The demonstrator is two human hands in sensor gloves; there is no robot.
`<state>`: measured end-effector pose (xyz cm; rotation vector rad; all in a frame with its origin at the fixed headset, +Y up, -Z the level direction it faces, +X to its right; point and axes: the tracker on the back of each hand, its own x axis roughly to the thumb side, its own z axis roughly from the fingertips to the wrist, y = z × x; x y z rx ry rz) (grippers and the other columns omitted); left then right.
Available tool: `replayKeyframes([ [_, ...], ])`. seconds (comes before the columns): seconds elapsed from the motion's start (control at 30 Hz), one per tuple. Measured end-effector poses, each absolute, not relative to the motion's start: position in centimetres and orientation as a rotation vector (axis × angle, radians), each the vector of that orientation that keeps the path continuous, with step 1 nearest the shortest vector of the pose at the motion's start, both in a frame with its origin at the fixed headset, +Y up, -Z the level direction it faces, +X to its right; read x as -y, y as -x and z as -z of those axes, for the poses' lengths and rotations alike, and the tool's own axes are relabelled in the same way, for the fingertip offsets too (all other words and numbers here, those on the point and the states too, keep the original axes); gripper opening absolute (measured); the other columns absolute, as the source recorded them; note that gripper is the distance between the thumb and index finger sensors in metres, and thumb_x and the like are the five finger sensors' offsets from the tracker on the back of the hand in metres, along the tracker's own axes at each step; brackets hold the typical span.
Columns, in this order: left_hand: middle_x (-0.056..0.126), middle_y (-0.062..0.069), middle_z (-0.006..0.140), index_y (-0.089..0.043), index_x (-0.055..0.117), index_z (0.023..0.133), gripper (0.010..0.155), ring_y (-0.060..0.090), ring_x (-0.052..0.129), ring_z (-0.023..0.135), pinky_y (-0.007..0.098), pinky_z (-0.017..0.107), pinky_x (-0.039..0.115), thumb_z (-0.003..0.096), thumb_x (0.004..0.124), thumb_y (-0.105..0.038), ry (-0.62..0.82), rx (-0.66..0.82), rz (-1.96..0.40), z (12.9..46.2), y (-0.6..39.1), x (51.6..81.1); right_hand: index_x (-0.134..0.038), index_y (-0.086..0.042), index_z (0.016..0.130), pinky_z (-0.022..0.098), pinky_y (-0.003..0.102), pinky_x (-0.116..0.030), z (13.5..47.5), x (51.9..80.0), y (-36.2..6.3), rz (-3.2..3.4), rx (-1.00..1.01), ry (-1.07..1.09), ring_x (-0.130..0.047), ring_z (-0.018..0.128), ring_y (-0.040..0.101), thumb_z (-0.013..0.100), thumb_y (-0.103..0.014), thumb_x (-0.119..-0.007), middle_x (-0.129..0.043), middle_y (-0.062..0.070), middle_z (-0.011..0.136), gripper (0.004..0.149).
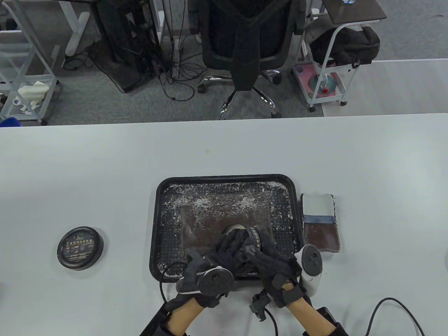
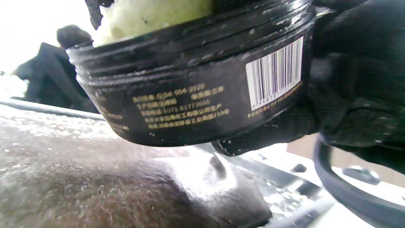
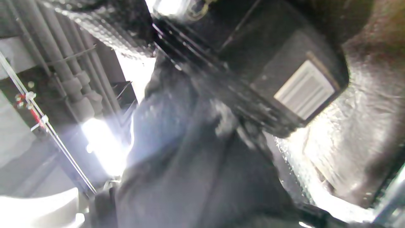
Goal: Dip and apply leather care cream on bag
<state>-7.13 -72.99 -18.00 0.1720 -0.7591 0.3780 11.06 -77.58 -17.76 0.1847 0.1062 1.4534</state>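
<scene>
Two gloved hands meet over a black tray [image 1: 157,224] set near the front edge of a pale worktop [image 1: 105,157], the tray floor speckled with white residue. A brown leather bag [image 1: 210,224] lies flat inside the tray, its surface dull and streaked. Held just above the bag toward the tray's front is an open black jar of leather care cream [image 1: 254,237], tilted, with gold print and a white barcode label on its side; the left wrist view shows pale cream heaped at its mouth and the jar clear of the leather beneath it. The right hand [image 1: 271,264] is clamped on the jar, fingers curled round its wall. The left hand [image 1: 224,253] reaches in beside it with fingers bent toward the jar's mouth, at a pale round shape [image 1: 232,229]; whether those fingers pinch anything cannot be told from these views. A tracker sits on the back of each hand, and a black cable [image 1: 388,308] loops across the front right corner of the worktop. The jar's round black lid [image 1: 80,247] rests well apart, toward the front left of the worktop, label up. Just beside the tray's right edge lies a small cloth swatch [image 1: 320,222], white at its far end and brown at its near end. Beyond the far edge stand an office chair [image 1: 245,45] and wheeled carts.
</scene>
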Motion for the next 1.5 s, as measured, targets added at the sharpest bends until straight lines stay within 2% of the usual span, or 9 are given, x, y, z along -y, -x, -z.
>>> replayKeyframes([
  [0.13, 0.067, 0.024, 0.103, -0.011, 0.062, 0.103, 0.056, 0.045, 0.081, 0.091, 0.054, 0.063, 0.074, 0.0507, 0.075, -0.029, -0.094, 0.697, -0.452, 18.5, 7.4, 73.0, -0.017, 0.001, 0.108, 0.053, 0.067, -0.070, 17.2, 77.4, -10.4, -1.544, -0.067, -0.210, -0.062, 0.082, 0.073, 0.059, -0.037, -0.078, -0.040, 0.051, 0.095, 0.088],
  [0.3, 0.065, 0.021, 0.103, -0.013, 0.065, 0.102, 0.057, 0.044, 0.077, 0.093, 0.053, 0.066, 0.071, 0.0482, 0.079, -0.029, -0.125, 0.788, -0.453, 18.4, 7.5, 72.9, -0.018, 0.002, 0.107, 0.052, 0.067, -0.070, 17.6, 77.3, -10.8, -1.495, -0.091, -0.214, -0.062, 0.082, 0.073, 0.059, -0.037, -0.079, -0.041, 0.051, 0.094, 0.087],
  [0.5, 0.063, 0.014, 0.106, -0.020, 0.067, 0.101, 0.056, 0.039, 0.072, 0.097, 0.051, 0.070, 0.067, 0.0476, 0.079, -0.029, -0.150, 0.899, -0.354, 17.5, 6.9, 72.7, -0.028, 0.004, 0.108, 0.048, 0.065, -0.075, 18.2, 77.8, -12.2, -1.420, -0.141, -0.176, -0.072, 0.077, 0.071, 0.059, -0.041, -0.079, -0.051, 0.050, 0.092, 0.083],
  [0.67, 0.067, 0.018, 0.105, -0.017, 0.065, 0.102, 0.056, 0.042, 0.078, 0.094, 0.053, 0.066, 0.071, 0.0489, 0.077, -0.028, -0.187, 0.772, -0.409, 17.7, 7.0, 72.9, -0.021, 0.001, 0.109, 0.052, 0.066, -0.070, 17.7, 77.5, -11.3, -1.451, -0.106, -0.196, -0.064, 0.081, 0.072, 0.060, -0.040, -0.077, -0.043, 0.050, 0.095, 0.085],
  [0.77, 0.067, 0.022, 0.103, -0.013, 0.065, 0.102, 0.056, 0.044, 0.080, 0.092, 0.054, 0.064, 0.073, 0.0492, 0.076, -0.028, -0.112, 0.716, -0.508, 18.5, 7.5, 72.9, -0.016, 0.000, 0.108, 0.054, 0.067, -0.068, 17.2, 77.3, -10.7, -1.512, -0.078, -0.220, -0.060, 0.083, 0.073, 0.060, -0.039, -0.076, -0.038, 0.051, 0.096, 0.087],
  [0.9, 0.066, 0.020, 0.104, -0.016, 0.067, 0.102, 0.056, 0.044, 0.077, 0.093, 0.053, 0.067, 0.070, 0.0483, 0.079, -0.029, -0.123, 0.762, -0.527, 18.5, 7.8, 72.8, -0.017, 0.001, 0.107, 0.053, 0.067, -0.069, 17.4, 77.1, -10.8, -1.489, -0.089, -0.230, -0.061, 0.082, 0.073, 0.059, -0.037, -0.078, -0.039, 0.051, 0.095, 0.087],
  [1.17, 0.064, 0.010, 0.107, -0.023, 0.069, 0.100, 0.055, 0.037, 0.071, 0.099, 0.051, 0.071, 0.065, 0.0468, 0.080, -0.029, -0.137, 0.894, -0.353, 17.5, 6.8, 72.6, -0.030, 0.006, 0.107, 0.047, 0.065, -0.077, 18.1, 77.8, -12.5, -1.427, -0.137, -0.157, -0.074, 0.074, 0.072, 0.059, -0.040, -0.080, -0.053, 0.051, 0.090, 0.083],
  [1.37, 0.068, 0.018, 0.104, -0.017, 0.067, 0.102, 0.056, 0.043, 0.078, 0.094, 0.054, 0.066, 0.070, 0.0484, 0.078, -0.028, -0.136, 0.718, -0.448, 18.0, 6.7, 72.9, -0.023, 0.002, 0.109, 0.052, 0.066, -0.071, 17.8, 77.7, -11.7, -1.466, -0.106, -0.182, -0.066, 0.080, 0.073, 0.060, -0.039, -0.077, -0.045, 0.051, 0.094, 0.084],
  [1.5, 0.067, 0.021, 0.103, -0.015, 0.066, 0.102, 0.056, 0.045, 0.078, 0.092, 0.055, 0.065, 0.071, 0.0487, 0.077, -0.028, -0.085, 0.691, -0.538, 18.5, 7.3, 73.1, -0.019, 0.002, 0.108, 0.052, 0.067, -0.069, 17.5, 77.6, -11.1, -1.477, -0.099, -0.195, -0.062, 0.081, 0.074, 0.059, -0.038, -0.077, -0.041, 0.052, 0.094, 0.085],
])
